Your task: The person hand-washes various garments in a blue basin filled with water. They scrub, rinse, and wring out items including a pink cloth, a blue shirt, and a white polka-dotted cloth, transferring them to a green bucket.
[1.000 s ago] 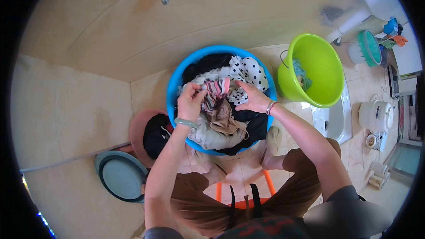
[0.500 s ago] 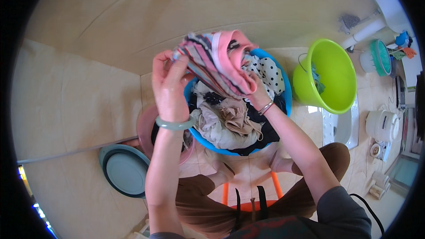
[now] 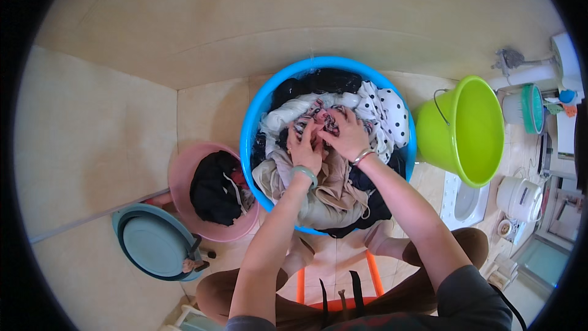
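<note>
A large blue tub (image 3: 247, 171) in front of me is heaped with wet clothes. Both my hands reach into its middle, side by side. My left hand (image 3: 305, 150) has its fingers curled over a bunched pink striped garment (image 3: 317, 113). From the other side my right hand (image 3: 348, 136) grips the same cloth, part of it hidden under my fingers. White fabric with black dots (image 3: 392, 116) lies to the right of my hands. Beige cloth (image 3: 334, 184) is nearest me, and black cloth (image 3: 318, 81) lies at the far side.
A pink basin (image 3: 180, 178) with dark clothes stands left of the tub, beside a grey-blue basin (image 3: 153, 242). To the right are a lime-green bucket (image 3: 478, 129), a white floor basin (image 3: 468, 199) and a white lidded bucket (image 3: 517, 199). An orange stool (image 3: 373, 270) is beneath me.
Both hands have come down from above the tub with the pink striped garment. Held up and spread before, it is now bunched on the heap of clothes.
</note>
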The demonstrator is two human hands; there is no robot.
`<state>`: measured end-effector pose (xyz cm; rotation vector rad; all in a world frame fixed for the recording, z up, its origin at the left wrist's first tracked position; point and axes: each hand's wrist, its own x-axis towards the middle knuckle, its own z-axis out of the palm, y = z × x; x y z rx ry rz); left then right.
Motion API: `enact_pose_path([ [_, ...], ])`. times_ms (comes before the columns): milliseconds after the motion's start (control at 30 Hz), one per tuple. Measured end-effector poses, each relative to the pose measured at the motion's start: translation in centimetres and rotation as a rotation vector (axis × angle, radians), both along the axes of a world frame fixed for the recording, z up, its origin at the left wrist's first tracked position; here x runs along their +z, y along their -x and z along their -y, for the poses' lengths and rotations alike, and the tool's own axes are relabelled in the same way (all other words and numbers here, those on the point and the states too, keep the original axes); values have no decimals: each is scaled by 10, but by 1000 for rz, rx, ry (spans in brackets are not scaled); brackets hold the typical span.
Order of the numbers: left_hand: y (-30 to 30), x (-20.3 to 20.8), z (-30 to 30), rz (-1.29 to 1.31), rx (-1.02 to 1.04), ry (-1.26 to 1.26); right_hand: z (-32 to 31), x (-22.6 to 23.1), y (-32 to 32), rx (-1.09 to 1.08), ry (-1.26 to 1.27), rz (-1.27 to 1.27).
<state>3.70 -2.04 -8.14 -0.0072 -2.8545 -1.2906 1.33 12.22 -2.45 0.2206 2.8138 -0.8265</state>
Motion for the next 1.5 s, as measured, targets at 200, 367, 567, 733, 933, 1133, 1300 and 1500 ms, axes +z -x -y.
enact_pose_path([
  [200, 18, -40, -4, 321, -117, -188, 16, -54, 15, 182, -355, 94],
  [367, 39, -67, -3, 524, -131, 129, 13, -95, 35, 255, -344, 219],
  [567, 39, -95, 0, 586, -82, -46, -4, -102, 43, 213, -225, 297],
  [733, 8, -52, -9, 542, 344, -855, -5, -11, 12, 51, 478, -274],
  [933, 20, 68, 3, 674, 160, -1852, -2, 122, -26, 552, 456, -445],
  [1133, 20, 89, -4, 810, -293, -2143, 21, 136, -87, 554, 55, -569],
  [1300, 0, 101, -19, 842, -209, -2202, 57, 117, -81, 256, -24, -759],
  [1500, -3, 76, -18, 753, -8, -2133, 61, 114, -49, 135, 95, -824],
])
